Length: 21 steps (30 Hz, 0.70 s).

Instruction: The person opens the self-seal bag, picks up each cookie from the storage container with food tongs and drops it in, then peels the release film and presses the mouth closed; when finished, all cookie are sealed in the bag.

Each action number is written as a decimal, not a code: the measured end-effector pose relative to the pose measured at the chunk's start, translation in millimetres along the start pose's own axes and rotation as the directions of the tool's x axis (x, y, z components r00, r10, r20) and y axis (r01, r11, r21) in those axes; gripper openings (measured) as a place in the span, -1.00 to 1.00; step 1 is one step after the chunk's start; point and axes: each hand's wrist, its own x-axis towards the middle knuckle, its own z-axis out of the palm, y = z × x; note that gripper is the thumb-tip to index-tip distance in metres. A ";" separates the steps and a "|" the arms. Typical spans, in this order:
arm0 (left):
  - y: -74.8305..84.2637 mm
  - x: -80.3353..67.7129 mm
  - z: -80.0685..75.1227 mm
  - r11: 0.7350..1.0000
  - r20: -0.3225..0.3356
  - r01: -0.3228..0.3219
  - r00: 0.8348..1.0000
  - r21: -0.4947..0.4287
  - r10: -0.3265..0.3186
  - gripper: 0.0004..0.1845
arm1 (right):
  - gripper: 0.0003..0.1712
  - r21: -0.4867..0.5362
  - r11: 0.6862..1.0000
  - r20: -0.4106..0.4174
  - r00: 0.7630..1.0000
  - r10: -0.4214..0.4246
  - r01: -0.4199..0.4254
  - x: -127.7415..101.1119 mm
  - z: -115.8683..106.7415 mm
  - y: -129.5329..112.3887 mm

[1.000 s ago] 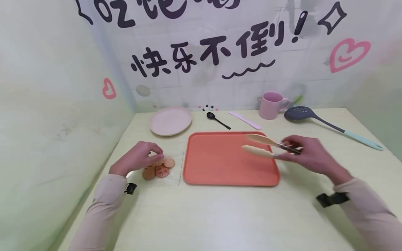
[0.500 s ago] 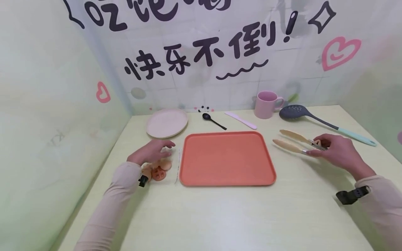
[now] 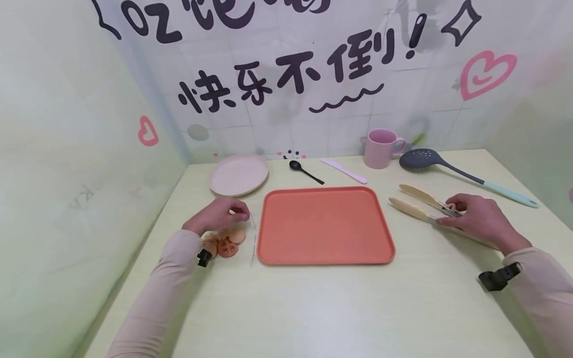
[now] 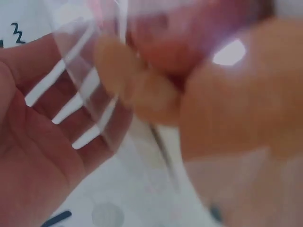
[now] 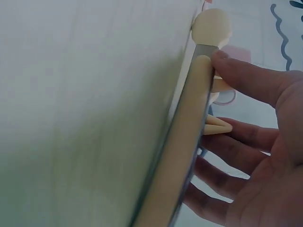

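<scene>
My left hand (image 3: 219, 215) pinches the far edge of a clear plastic bag (image 3: 245, 252) left of the tray. Inside the bag lie a tomato slice (image 3: 227, 247) and several round tan and peach food pieces (image 3: 237, 235). Up close in the left wrist view, the plastic passes in front of my fingers (image 4: 71, 94), beside the blurred tan pieces (image 4: 236, 113). Right of the tray, my right hand (image 3: 481, 219) holds beige-tipped tongs (image 3: 412, 209) low at the table, their arms spread apart. Thumb and fingers sit around the tongs (image 5: 180, 142) in the right wrist view.
An orange-red tray (image 3: 326, 226) lies mid-table. Behind it are a pink plate (image 3: 239, 174), a black spoon (image 3: 306, 171), a lilac knife (image 3: 344, 171), a pink mug (image 3: 379, 150) and a slotted ladle (image 3: 463, 174). Walls (image 3: 277, 124) bound the back and sides.
My right hand has carried the tongs from over the tray to the table at its right. My left hand has moved right, opened, then closed its fingers at the bag's edge.
</scene>
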 end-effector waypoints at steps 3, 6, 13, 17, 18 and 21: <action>-6.4 -10.8 -7.5 0.998 -0.056 -0.015 0.998 -0.069 0.011 -0.89 | -0.19 -0.030 0.999 0.004 1.000 -0.018 0.018 0.5 -0.2 -4.2; -12.2 -23.0 -15.1 0.991 -0.113 -0.038 0.993 -0.125 0.024 -0.88 | -0.25 -0.061 0.997 -0.010 0.999 -0.053 0.053 1.1 0.7 -7.5; -11.4 -47.6 -28.5 0.967 -0.201 -0.076 0.979 -0.242 0.026 -0.90 | -0.34 -0.082 0.995 0.000 0.998 -0.060 0.060 0.3 3.0 -7.2; -4.5 -57.3 -34.6 0.925 -0.337 -0.142 0.941 -0.353 0.015 -0.87 | -0.28 -0.106 0.992 -0.006 0.998 -0.064 0.063 0.0 3.1 -7.9; -1.9 -59.1 -35.7 0.914 -0.376 -0.164 0.926 -0.370 0.014 -0.86 | -0.27 -0.120 0.991 -0.021 0.997 -0.071 0.068 -0.3 3.1 -9.3; 9.3 -63.7 -37.8 0.900 -0.502 -0.247 0.864 -0.359 0.037 -0.87 | -0.28 -0.144 0.985 -0.115 0.987 -0.112 0.095 -2.5 3.8 -18.2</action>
